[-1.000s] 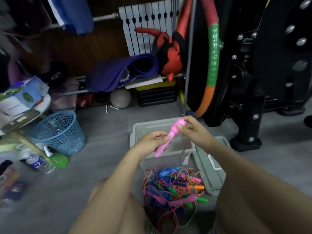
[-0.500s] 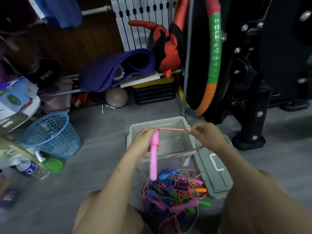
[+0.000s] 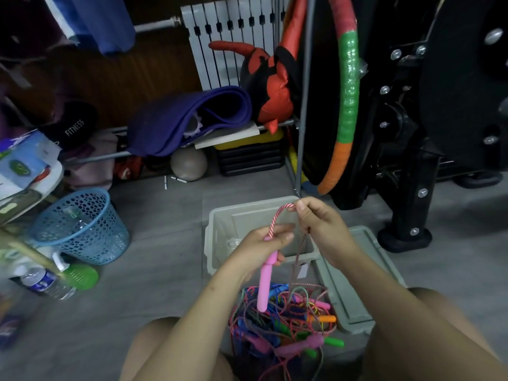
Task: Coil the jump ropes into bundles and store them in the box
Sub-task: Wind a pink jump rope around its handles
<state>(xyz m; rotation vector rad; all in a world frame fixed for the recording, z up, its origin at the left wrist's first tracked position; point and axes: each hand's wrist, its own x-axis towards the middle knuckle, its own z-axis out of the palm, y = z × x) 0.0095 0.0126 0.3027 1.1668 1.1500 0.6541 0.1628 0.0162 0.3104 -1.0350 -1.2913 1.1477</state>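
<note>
As right hand [image 3: 320,229] moved nearer, pinched rope [image 3: 276,218] now arcs; left hand [image 3: 264,244] grips pink handle [image 3: 265,281].

Left hand [image 3: 264,244] grips pink jump-rope handle [image 3: 265,281], handle hanging down. Right hand [image 3: 320,229] pinches red-white striped rope [image 3: 276,217], looped between hands above open grey box [image 3: 217,237]. Tangled rope pile [image 3: 286,320] on floor, lid [image 3: 354,276] beside box.

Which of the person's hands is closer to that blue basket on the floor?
The left hand, holding the pink handle, is nearer the blue basket; the right hand, pinching the rope, is farther.
</note>
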